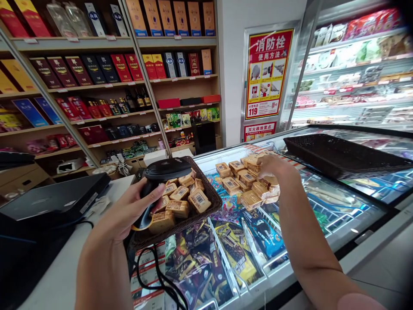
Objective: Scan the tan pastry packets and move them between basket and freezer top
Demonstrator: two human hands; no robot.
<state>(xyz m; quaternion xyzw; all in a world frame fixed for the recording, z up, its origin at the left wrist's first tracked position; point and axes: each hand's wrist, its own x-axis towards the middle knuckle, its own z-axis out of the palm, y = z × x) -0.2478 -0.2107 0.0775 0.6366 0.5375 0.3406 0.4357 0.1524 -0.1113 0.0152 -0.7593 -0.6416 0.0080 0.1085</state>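
My left hand is wrapped round the handle of a black barcode scanner, held over a dark woven basket. Small tan blocks in clear wrap with printed barcodes, wrapped snack packs, lie in that basket. To its right, a pile of the same wrapped snack packs is stacked on the freezer's glass top. At the back right of this pile, my right hand has its fingers curled on a pack; the fingertips are partly hidden. The scanner's black cable hangs below the basket.
Beneath the glass are bagged frozen goods in white wire dividers. An upturned-looking black tray rests on the freezer at right. Left stands a counter with a dark device. Shelves of boxes line the back wall.
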